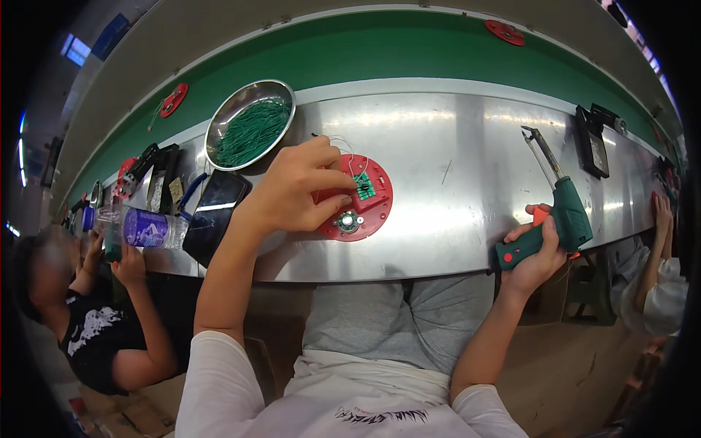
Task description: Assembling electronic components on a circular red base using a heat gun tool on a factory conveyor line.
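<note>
On the metal bench in front of me lies a round red plastic housing (377,208), with a small green circuit board (364,187) on it. Lower on the housing sits a round silver part (348,222). Thin pale wires (349,146) loop up from it. My left hand (307,186) reaches over the housing's left side, its fingers bent together at the board's edge; whatever they pinch is hidden. Well off to the right, my right hand (539,252) is wrapped round a green soldering gun (572,212) with an orange trigger, its metal tip pointing away from me.
A steel bowl (291,124) of green wires stands at the far left. Nearer are a black tray (212,219), blue-handled pliers (191,196) and a bottle (157,228). A black box (592,146) lies far right. People work at both sides, one at left (109,321).
</note>
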`<state>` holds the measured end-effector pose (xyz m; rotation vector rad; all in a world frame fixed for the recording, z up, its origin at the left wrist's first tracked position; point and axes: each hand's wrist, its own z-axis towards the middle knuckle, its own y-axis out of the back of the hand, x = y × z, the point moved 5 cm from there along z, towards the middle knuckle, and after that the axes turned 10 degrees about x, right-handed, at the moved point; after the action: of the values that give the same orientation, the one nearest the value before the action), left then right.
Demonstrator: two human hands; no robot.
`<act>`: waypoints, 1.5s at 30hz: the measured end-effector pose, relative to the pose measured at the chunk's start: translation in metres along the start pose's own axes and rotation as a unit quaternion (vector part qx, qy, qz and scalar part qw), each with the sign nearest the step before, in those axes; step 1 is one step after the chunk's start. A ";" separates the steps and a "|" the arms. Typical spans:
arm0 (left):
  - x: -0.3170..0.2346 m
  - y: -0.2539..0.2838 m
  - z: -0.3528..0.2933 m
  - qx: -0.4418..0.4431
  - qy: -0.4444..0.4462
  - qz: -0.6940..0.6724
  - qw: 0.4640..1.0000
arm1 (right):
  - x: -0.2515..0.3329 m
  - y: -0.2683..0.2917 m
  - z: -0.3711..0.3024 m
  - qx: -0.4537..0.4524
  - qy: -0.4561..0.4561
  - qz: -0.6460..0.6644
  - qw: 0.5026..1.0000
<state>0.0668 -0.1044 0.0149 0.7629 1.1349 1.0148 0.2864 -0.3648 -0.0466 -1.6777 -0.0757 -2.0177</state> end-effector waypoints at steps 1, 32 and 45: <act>-0.002 0.000 0.001 -0.011 -0.009 0.004 1.000 | 0.001 0.001 0.000 -0.004 0.000 -0.001 1.000; -0.010 -0.001 0.004 0.022 0.118 0.156 0.981 | -0.002 -0.003 0.001 0.005 0.015 0.010 1.000; 0.025 0.036 -0.019 -0.239 0.127 0.080 0.959 | -0.003 0.007 0.000 -0.002 0.025 -0.048 0.999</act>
<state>0.0419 -0.0682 0.0327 0.3448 0.9930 1.4885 0.2897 -0.3694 -0.0508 -1.6550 -0.1380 -2.1300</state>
